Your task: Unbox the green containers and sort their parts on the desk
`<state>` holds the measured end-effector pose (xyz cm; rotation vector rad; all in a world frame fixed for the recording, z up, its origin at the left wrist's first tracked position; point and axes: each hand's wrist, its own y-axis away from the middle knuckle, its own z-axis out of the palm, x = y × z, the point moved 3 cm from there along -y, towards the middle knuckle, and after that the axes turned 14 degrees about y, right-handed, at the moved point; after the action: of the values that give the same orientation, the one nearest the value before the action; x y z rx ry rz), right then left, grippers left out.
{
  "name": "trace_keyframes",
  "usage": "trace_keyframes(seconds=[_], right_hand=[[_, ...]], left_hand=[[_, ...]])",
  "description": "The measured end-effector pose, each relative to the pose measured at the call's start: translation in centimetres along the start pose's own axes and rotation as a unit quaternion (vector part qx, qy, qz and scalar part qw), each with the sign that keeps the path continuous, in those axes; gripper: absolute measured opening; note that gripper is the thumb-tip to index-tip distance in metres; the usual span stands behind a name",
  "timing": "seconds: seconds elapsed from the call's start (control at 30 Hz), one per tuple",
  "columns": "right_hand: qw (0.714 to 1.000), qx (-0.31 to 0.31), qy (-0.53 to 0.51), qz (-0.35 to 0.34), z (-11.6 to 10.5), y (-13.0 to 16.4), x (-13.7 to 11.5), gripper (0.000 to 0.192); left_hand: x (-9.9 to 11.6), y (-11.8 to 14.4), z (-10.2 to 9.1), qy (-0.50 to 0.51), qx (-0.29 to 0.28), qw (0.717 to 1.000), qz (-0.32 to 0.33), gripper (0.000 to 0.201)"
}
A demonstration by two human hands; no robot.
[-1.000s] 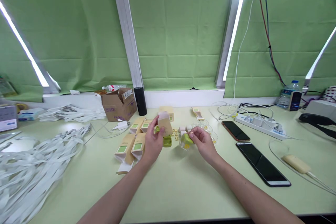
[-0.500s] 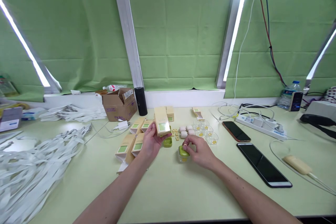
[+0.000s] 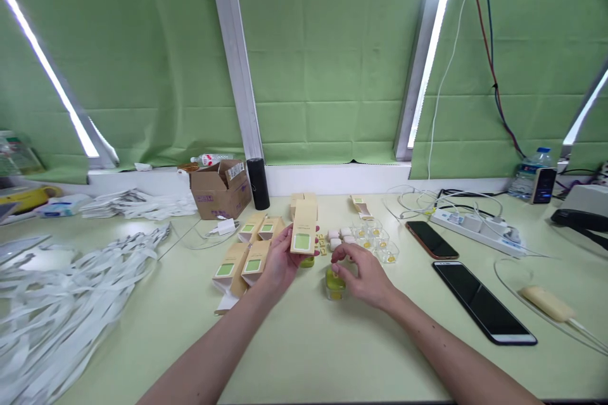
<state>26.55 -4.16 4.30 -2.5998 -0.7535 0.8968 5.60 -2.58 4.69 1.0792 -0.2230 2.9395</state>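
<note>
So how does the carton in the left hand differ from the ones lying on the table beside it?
The held carton stands upright in the left hand, green label facing the camera, while the table cartons lie flat in a loose cluster, labels up. The held carton is raised off the table; the table cartons rest on it. Both share tan card and a green square label.

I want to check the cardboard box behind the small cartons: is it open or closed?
Open. The brown cardboard box by the black cylinder has its top flaps raised and spread; its contents cannot be seen.
</note>
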Motion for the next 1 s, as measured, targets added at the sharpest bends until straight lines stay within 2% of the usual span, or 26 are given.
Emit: trace_keyframes(seconds=[0.3, 0.53, 0.67, 0.77, 1.0], right_hand=[[0.989, 0.051, -0.133, 0.047, 0.3, -0.5, 0.3, 0.037], [0.982, 0.025, -0.183, 0.043, 0.7, -0.6, 0.2, 0.041], [0.975, 0.012, -0.214, 0.054, 0.9, -0.6, 0.4, 0.045], [0.963, 0.005, -0.263, 0.061, 0.7, -0.8, 0.5, 0.048], [0.911, 0.03, -0.396, 0.11, 0.1, -1.2, 0.6, 0.053]], left_hand=[[-1.6, 1.1, 0.8, -0.074, -0.009, 0.997, -0.018, 0.051], [-1.8, 1.5, 1.4, -0.131, -0.002, 0.991, -0.028, 0.062], [-1.6, 1.5, 1.8, -0.191, -0.023, 0.981, 0.01, 0.061], [-1.4, 1.7, 2.2, -0.22, -0.045, 0.974, 0.041, 0.057], [-1.2, 2.2, 2.3, -0.225, -0.096, 0.967, 0.07, 0.051]])
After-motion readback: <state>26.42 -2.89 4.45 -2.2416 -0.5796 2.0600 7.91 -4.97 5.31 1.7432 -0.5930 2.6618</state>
